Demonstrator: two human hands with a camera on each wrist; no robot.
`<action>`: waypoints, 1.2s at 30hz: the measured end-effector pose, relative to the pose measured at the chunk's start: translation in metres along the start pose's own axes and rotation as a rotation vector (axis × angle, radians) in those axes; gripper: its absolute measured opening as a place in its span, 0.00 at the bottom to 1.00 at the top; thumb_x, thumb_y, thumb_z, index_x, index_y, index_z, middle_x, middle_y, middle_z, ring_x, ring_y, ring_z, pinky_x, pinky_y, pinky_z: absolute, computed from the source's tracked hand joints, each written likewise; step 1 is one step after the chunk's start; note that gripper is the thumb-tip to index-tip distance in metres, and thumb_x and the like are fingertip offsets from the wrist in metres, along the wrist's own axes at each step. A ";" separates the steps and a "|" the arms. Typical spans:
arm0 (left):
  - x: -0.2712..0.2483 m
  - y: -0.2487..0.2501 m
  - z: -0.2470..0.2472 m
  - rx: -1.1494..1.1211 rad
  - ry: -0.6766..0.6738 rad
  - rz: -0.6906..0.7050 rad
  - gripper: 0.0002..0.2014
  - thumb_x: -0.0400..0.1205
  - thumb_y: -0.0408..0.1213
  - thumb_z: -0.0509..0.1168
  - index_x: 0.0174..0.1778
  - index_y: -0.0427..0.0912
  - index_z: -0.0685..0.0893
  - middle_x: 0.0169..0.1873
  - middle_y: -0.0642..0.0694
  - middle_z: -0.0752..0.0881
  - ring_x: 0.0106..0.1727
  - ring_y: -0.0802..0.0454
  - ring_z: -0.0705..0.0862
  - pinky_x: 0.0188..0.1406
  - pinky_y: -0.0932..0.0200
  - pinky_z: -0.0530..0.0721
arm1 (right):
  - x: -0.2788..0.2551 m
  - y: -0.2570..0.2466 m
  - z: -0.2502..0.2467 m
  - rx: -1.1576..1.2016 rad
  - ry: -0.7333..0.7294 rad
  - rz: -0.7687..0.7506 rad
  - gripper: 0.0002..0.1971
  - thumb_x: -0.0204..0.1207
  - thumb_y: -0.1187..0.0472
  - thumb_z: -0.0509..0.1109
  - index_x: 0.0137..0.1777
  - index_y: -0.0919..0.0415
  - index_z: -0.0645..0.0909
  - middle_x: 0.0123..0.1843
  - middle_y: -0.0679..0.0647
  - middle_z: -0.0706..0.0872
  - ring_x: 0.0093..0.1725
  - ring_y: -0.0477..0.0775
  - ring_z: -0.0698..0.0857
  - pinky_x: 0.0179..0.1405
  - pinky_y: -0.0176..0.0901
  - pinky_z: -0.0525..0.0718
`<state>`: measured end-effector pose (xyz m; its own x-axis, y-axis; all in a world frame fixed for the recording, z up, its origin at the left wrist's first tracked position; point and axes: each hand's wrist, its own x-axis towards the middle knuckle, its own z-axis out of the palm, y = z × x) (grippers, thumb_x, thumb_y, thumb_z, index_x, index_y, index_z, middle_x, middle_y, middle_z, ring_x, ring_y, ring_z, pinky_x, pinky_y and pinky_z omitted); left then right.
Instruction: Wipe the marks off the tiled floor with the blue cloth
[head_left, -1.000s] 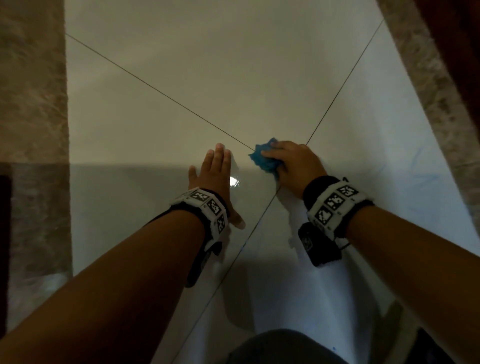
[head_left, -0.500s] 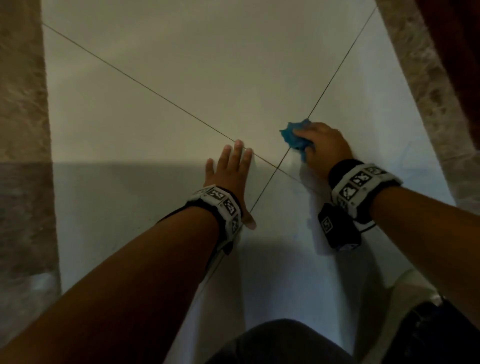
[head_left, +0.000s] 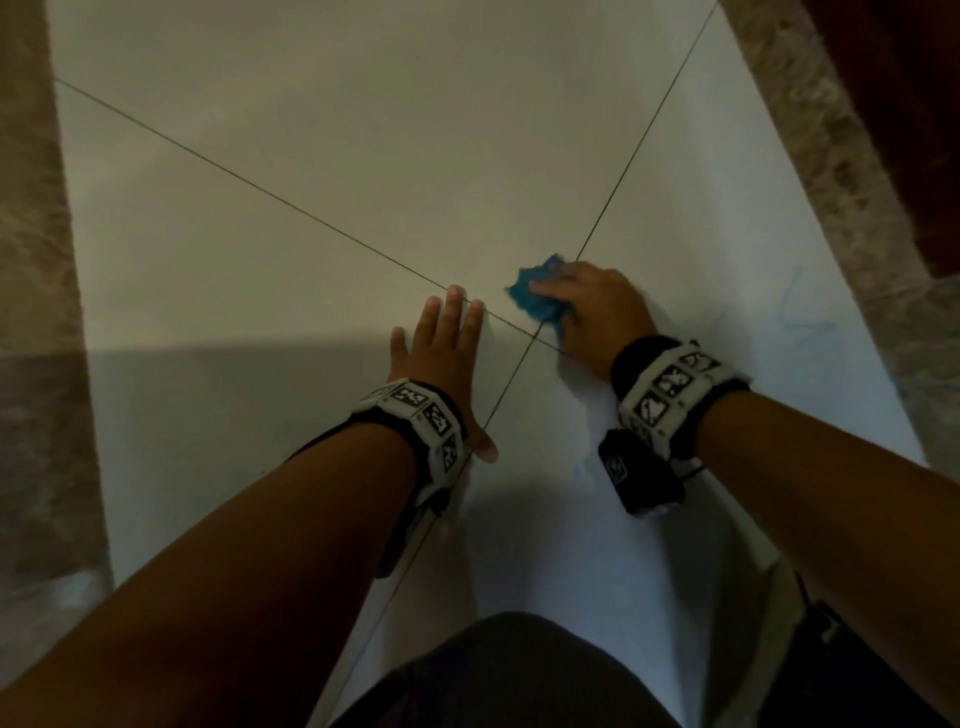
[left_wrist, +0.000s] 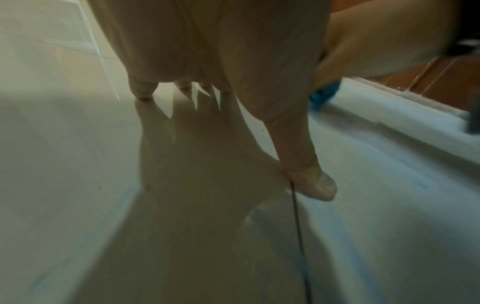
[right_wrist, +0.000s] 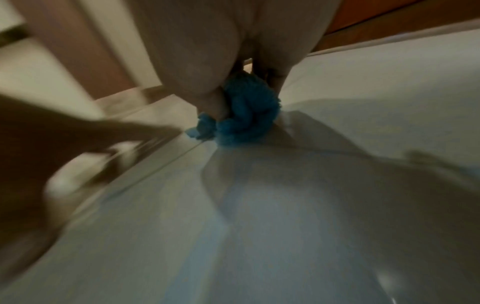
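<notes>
My right hand (head_left: 587, 306) grips the bunched blue cloth (head_left: 535, 299) and presses it on the pale tiled floor (head_left: 363, 156), right where the grout lines cross. In the right wrist view the cloth (right_wrist: 244, 115) bulges out under the curled fingers. My left hand (head_left: 441, 348) lies flat on the floor just left of the cloth, fingers straight, thumb spread out; in the left wrist view its palm (left_wrist: 207, 51) is mirrored in the glossy tile. Faint blue scribble marks (head_left: 800, 312) show on the tile to the right of my right hand.
A mottled brown stone border (head_left: 31, 312) runs along the left side and another (head_left: 831, 182) along the right, with dark reddish wood (head_left: 909, 104) beyond it. My dark-clothed knee (head_left: 519, 675) is at the bottom. A shadow covers the near floor.
Over the last second my right hand slid the cloth right, past the grout crossing, then back left onto it. The left hand stayed flat on the floor.
</notes>
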<state>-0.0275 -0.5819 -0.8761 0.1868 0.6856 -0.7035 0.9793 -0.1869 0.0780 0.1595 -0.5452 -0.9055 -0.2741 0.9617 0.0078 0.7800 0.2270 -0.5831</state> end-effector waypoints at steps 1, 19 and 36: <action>0.000 0.000 0.001 0.008 0.002 -0.002 0.80 0.52 0.65 0.81 0.80 0.46 0.24 0.79 0.45 0.23 0.82 0.43 0.29 0.79 0.34 0.41 | -0.012 -0.009 0.006 -0.048 -0.067 -0.055 0.18 0.66 0.70 0.69 0.56 0.61 0.87 0.60 0.66 0.85 0.55 0.70 0.84 0.61 0.58 0.80; 0.003 0.000 0.002 0.005 0.004 -0.009 0.80 0.53 0.65 0.81 0.79 0.45 0.23 0.79 0.45 0.23 0.82 0.42 0.28 0.80 0.33 0.41 | -0.052 -0.026 0.014 -0.141 -0.385 -0.375 0.22 0.72 0.66 0.70 0.66 0.52 0.80 0.69 0.56 0.81 0.62 0.64 0.82 0.60 0.57 0.81; -0.003 0.002 -0.004 -0.003 -0.008 -0.021 0.79 0.54 0.62 0.82 0.80 0.48 0.24 0.80 0.47 0.24 0.82 0.44 0.29 0.80 0.37 0.40 | -0.024 0.026 -0.025 -0.077 -0.190 -0.011 0.19 0.71 0.67 0.68 0.63 0.60 0.83 0.67 0.64 0.81 0.65 0.64 0.80 0.68 0.34 0.68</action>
<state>-0.0256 -0.5817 -0.8713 0.1660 0.6834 -0.7110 0.9831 -0.1708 0.0653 0.2004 -0.5583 -0.9000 -0.3785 0.9145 -0.1433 0.8150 0.2558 -0.5200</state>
